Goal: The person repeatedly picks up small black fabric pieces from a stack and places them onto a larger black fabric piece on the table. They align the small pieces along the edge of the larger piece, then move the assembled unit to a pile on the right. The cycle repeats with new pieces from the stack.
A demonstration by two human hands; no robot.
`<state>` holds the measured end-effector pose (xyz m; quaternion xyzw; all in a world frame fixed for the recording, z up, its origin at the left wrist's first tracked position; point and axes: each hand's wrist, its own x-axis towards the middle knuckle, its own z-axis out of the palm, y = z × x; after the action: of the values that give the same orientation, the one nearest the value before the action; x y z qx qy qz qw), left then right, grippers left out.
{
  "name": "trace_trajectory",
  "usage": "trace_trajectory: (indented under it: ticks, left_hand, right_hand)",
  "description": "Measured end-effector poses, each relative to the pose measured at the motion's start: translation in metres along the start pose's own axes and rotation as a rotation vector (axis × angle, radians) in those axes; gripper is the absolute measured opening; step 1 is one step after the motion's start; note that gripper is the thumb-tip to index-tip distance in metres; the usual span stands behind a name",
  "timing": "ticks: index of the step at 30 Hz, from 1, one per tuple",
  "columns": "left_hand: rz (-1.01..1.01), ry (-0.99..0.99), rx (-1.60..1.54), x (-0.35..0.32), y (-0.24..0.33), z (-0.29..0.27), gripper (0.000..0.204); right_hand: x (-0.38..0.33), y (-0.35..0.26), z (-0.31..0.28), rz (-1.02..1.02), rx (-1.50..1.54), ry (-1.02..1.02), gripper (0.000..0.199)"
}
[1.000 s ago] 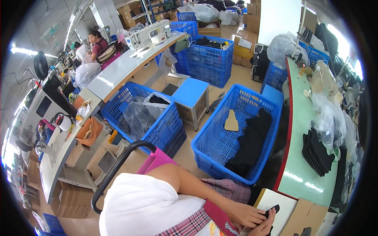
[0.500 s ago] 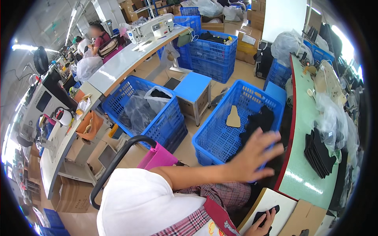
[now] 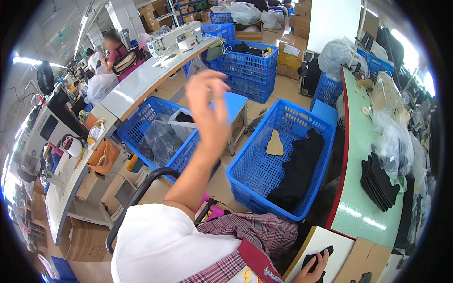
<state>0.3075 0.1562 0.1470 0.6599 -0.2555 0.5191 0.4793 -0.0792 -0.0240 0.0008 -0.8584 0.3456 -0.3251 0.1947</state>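
My left hand point(image 3: 207, 101) is raised in mid-air over the blue stool, its fingers apart and slightly blurred, nothing visible in it. At the lower right, my right hand point(image 3: 313, 270) has its fingers curled over a small black fabric piece point(image 3: 325, 252) on the pale work surface point(image 3: 317, 237). Part of that piece is hidden under the fingers. In front of me stands a blue plastic crate point(image 3: 255, 173) with black fabric pieces point(image 3: 302, 167) piled along its right side. A tan card-like shape point(image 3: 275, 144) lies in the crate, left of the pile.
A second blue crate point(image 3: 133, 120) with plastic bags stands left of the blue-topped stool point(image 3: 234, 104). On the right, a green table point(image 3: 363, 207) with a red edge carries stacked black pieces point(image 3: 379, 181). A sewing machine point(image 3: 177, 37) sits farther back; a person point(image 3: 115, 52) is nearby.
My left hand has swung from above the crate's near right side to the left and upward. My right hand stays on the black piece. The view has shifted slightly.
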Motion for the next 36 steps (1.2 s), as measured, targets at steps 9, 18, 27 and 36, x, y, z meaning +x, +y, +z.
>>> trace_trajectory:
  ticks: [9, 18, 27, 36]
  left_hand:
    - [-0.057, -1.120, -0.547, -0.233, 0.118, 0.023, 0.031]
    - [0.236, -1.957, -0.691, -0.295, 0.133, -0.007, 0.043]
    - [-0.023, -1.890, -0.746, -0.274, 0.138, -0.002, 0.061]
    - [-1.045, -1.972, -1.094, -0.310, 0.148, 0.018, 0.072]
  right_hand:
    - [-0.003, 0.000, 0.001, 0.016, 0.003, -0.024, 0.021]
    - [-0.003, -0.004, -0.001, 0.007, 0.004, -0.029, 0.019]
    - [-0.001, -0.008, -0.003, -0.012, 0.030, -0.046, 0.019]
    - [-0.001, -0.007, -0.002, -0.010, 0.043, -0.035, 0.019]
